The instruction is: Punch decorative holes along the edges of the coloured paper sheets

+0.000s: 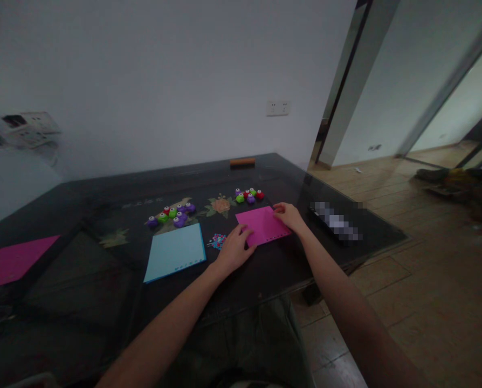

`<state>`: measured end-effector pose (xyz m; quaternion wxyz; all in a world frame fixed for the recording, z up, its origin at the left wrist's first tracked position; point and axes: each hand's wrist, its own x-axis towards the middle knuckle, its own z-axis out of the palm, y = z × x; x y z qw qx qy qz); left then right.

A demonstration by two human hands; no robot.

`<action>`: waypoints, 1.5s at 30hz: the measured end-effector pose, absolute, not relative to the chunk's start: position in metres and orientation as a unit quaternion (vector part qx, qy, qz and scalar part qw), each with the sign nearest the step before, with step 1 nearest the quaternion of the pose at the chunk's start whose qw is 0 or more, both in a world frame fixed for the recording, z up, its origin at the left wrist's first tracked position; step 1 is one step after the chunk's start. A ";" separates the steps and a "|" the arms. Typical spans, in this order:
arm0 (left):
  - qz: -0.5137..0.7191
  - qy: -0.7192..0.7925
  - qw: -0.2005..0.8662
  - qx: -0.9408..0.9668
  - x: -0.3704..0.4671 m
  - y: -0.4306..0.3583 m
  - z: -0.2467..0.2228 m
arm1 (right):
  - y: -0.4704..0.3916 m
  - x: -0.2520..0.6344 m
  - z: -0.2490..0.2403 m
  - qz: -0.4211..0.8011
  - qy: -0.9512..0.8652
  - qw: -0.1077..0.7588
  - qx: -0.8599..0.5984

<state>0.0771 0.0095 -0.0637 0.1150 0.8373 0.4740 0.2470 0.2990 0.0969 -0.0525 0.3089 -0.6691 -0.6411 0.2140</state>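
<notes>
A pink sheet [261, 225] with a row of small marks along its near edge lies on the dark table, between my hands. My left hand [236, 248] rests at its left edge, fingers apart, the thumb and fingertips on the paper. At the upper right edge is my right hand [287, 214], its fingers bent over the paper and slightly apart. Left of my left hand lies a small pile of pink and blue beads [217, 241]. Further left is a light blue sheet stack [176, 250], also with small marks near its lower edge.
Coloured toy pieces with eye-like tops sit in two groups, one behind the blue sheets [172, 214] and one behind the pink sheet [249, 195]. Another pink sheet [16, 261] lies far left. A brown roll [242, 161] is at the back; a blurred-out object [336, 221] lies right.
</notes>
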 end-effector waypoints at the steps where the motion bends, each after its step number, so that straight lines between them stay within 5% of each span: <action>1: 0.247 0.474 0.117 0.837 0.077 0.009 -0.063 | 0.097 0.299 -0.053 0.212 -0.642 0.309 -0.669; 38: 0.282 0.458 0.165 0.827 0.073 0.014 -0.067 | 0.096 0.302 -0.049 0.201 -0.635 0.315 -0.676; 45: 0.338 0.444 0.162 0.814 0.062 0.012 -0.028 | 0.098 0.303 -0.053 0.164 -0.644 0.345 -0.663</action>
